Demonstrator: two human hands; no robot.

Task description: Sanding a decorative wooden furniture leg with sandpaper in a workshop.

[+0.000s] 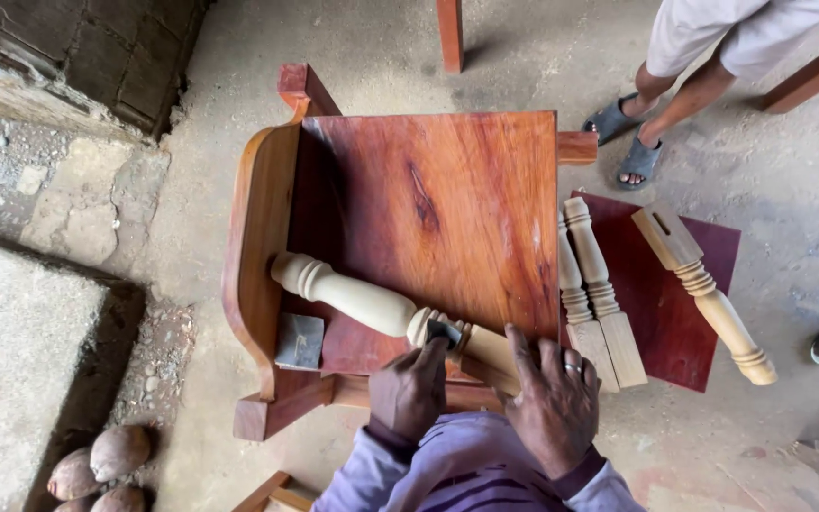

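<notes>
Turned pale wooden leg (381, 308), lower centre, laid across red-brown wooden panel (438, 209). Small dark sanding pad (442, 331) pinched against leg by left hand (409, 391). Leg's square end pressed flat under right hand (552, 403), fingers spread.

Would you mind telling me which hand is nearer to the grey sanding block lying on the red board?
Left. The left hand is just right of the sanding block, pressing on the turned leg. The right hand lies farther right.
</notes>
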